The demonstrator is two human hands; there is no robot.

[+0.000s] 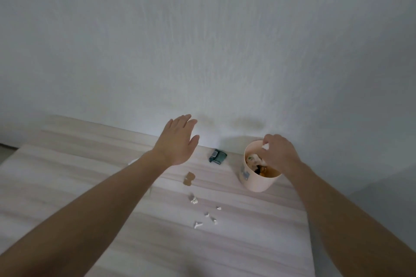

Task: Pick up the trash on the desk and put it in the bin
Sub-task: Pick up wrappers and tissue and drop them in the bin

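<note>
A small pink bin [258, 183] stands on the wooden desk [94, 186] at the right, with trash inside it. My right hand [279, 150] hovers over the bin's mouth and pinches a small white scrap [266, 147] between its fingertips. My left hand [177, 139] is raised above the desk to the left of the bin, with its fingers straight and nothing in it. On the desk lie a brown cardboard piece [189, 179], a crumpled white paper bit [193, 199] and several tiny white scraps [208, 218].
A small dark green object [218, 155] lies near the wall between my hands. The white wall [202, 40] runs along the desk's far edge. The desk's right edge falls off just past the bin. A pale thing peeks out behind my left forearm.
</note>
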